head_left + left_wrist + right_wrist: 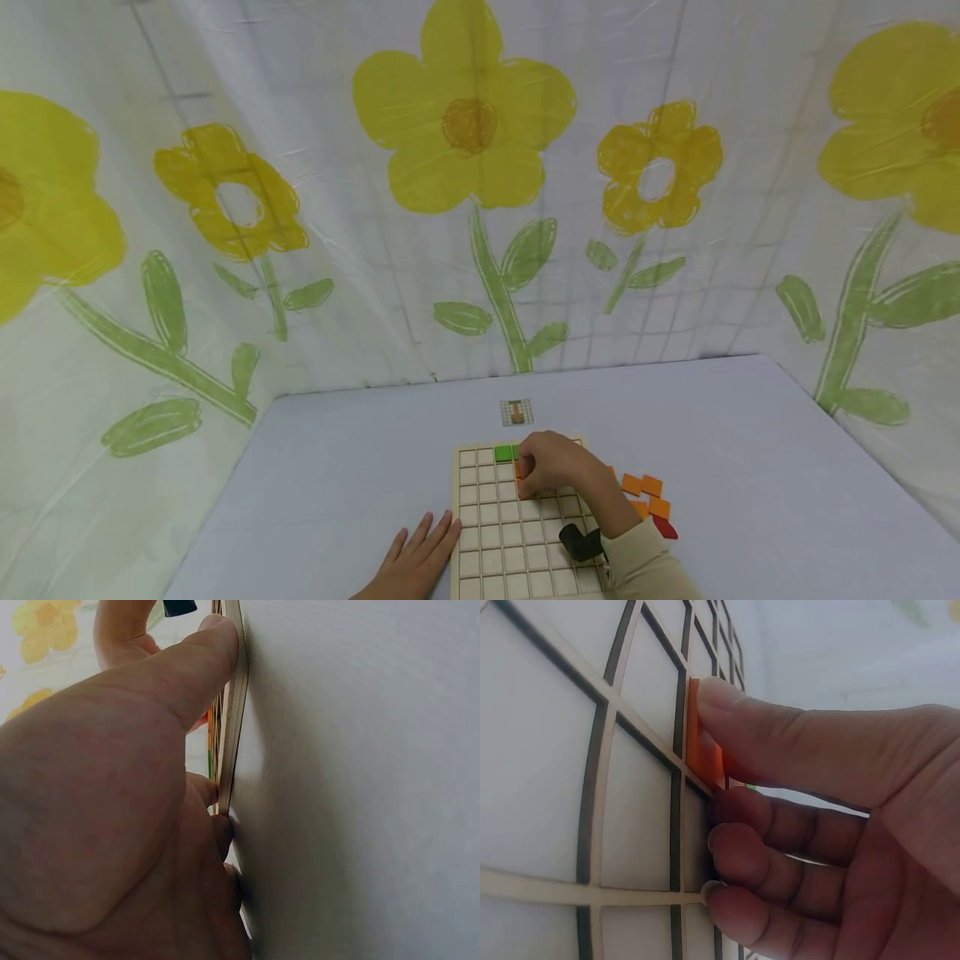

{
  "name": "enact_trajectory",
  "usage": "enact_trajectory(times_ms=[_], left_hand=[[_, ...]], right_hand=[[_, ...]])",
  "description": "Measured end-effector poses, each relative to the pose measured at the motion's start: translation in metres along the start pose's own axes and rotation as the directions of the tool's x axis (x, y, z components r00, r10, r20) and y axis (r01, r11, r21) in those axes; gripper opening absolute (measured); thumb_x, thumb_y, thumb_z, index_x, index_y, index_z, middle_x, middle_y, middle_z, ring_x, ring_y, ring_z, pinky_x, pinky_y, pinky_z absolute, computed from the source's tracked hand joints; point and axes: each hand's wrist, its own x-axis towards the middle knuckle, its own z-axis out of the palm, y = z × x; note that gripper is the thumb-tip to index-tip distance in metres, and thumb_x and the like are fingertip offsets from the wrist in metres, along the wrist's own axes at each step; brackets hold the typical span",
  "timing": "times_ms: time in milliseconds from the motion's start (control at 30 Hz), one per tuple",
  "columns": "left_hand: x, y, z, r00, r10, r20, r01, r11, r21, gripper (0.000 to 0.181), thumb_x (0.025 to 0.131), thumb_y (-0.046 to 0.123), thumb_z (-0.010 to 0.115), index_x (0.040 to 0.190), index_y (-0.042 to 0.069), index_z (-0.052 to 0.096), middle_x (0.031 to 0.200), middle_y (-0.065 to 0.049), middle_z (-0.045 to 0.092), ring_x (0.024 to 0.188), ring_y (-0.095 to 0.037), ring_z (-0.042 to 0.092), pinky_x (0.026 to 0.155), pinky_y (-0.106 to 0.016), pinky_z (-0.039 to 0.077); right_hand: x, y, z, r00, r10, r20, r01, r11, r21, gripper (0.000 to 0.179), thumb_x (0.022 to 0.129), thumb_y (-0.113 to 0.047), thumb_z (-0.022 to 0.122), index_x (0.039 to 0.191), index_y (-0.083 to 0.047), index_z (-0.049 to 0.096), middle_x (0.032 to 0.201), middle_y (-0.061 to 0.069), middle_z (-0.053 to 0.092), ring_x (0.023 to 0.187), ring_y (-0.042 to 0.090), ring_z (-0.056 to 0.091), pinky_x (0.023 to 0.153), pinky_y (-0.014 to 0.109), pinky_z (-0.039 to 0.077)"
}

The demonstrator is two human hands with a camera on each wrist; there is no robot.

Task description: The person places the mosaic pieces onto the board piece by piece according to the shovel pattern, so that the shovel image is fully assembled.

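Note:
A wooden grid board (490, 515) with square cells lies on the table, a green tile (503, 453) set in its far row. Over the far part of the board, my right hand (553, 461) pinches an orange tile (697, 746) at one cell; the right wrist view shows the thumb against the tile and the other fingers curled close to the grid. Some of the tile is hidden behind the thumb. My left hand (417, 556) lies with spread fingers on the table at the board's left edge, its thumb touching the board side (235, 712) in the left wrist view.
Right of the board lie several loose orange tiles (652, 486) and a red leaf-shaped piece (664, 527), partly behind the right forearm. Beyond the board sits a small picture card (517, 412). A flower-printed curtain (375, 275) hangs behind the white table (315, 475).

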Motion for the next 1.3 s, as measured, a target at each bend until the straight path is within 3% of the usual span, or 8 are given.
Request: enact_trajectory(times_ms=[400, 633, 800, 900, 1033, 1300], left_hand=[[0.003, 0.002, 0.000, 1.000, -0.009, 0.010, 0.009, 1.000, -0.026, 0.105, 0.082, 0.075, 0.060, 0.159, 0.011, 0.027, 0.163, -0.009, 0.026, 0.147, -0.040, 0.024, 0.108, -0.069, 0.020], [0.000, 0.001, 0.006, 0.999, -0.050, 0.005, 0.050, 0.999, -0.010, 0.104, 0.082, 0.078, 0.057, 0.158, 0.012, 0.031, 0.162, -0.008, 0.029, 0.147, -0.039, 0.025, 0.109, -0.068, 0.021], [0.000, 0.002, 0.011, 0.997, -0.072, 0.008, 0.071, 0.997, 0.008, 0.102, 0.083, 0.079, 0.054, 0.158, 0.014, 0.032, 0.162, -0.007, 0.030, 0.147, -0.038, 0.025, 0.109, -0.067, 0.021], [0.000, 0.002, 0.012, 0.998, -0.070, 0.007, 0.070, 0.997, 0.017, 0.101, 0.084, 0.078, 0.054, 0.158, 0.014, 0.032, 0.162, -0.007, 0.030, 0.147, -0.038, 0.025, 0.108, -0.067, 0.022], [0.000, 0.001, 0.010, 0.998, -0.069, 0.015, 0.068, 0.998, 0.015, 0.101, 0.084, 0.078, 0.054, 0.158, 0.014, 0.031, 0.162, -0.007, 0.029, 0.147, -0.038, 0.024, 0.109, -0.067, 0.021], [0.002, 0.002, 0.004, 0.999, -0.050, 0.011, 0.050, 0.999, -0.005, 0.105, 0.082, 0.080, 0.054, 0.159, 0.015, 0.028, 0.163, -0.007, 0.027, 0.148, -0.039, 0.022, 0.109, -0.067, 0.020]], right_hand=[[0.000, 0.001, 0.000, 0.999, 0.031, -0.014, -0.031, 0.999, -0.009, 0.026, 0.078, -0.007, 0.086, 0.064, -0.016, 0.066, 0.062, -0.008, 0.058, 0.055, 0.011, 0.051, 0.054, 0.031, 0.045], [-0.003, 0.000, 0.006, 1.000, -0.002, -0.030, 0.000, 0.998, -0.067, 0.031, 0.083, -0.007, 0.082, 0.059, -0.017, 0.064, 0.055, -0.011, 0.052, 0.050, 0.005, 0.040, 0.050, 0.024, 0.037], [-0.020, 0.001, 0.000, 0.998, -0.057, 0.002, 0.057, 0.995, -0.076, 0.017, 0.085, -0.002, 0.076, 0.071, -0.011, 0.076, 0.062, -0.010, 0.058, 0.051, 0.004, 0.034, 0.052, 0.024, 0.034], [-0.034, 0.007, -0.007, 0.997, -0.075, 0.031, 0.076, 0.996, -0.042, 0.015, 0.085, -0.001, 0.076, 0.075, -0.011, 0.079, 0.068, -0.010, 0.064, 0.054, 0.001, 0.042, 0.054, 0.023, 0.040], [-0.052, 0.020, -0.017, 0.998, -0.052, 0.042, 0.052, 0.999, 0.015, 0.014, 0.085, -0.003, 0.077, 0.078, -0.015, 0.080, 0.075, -0.011, 0.069, 0.064, 0.002, 0.059, 0.061, 0.026, 0.051], [-0.085, 0.042, -0.031, 1.000, -0.018, 0.025, 0.016, 0.996, 0.090, 0.009, 0.088, -0.009, 0.077, 0.082, -0.016, 0.080, 0.081, -0.011, 0.070, 0.069, 0.005, 0.062, 0.063, 0.028, 0.052]])
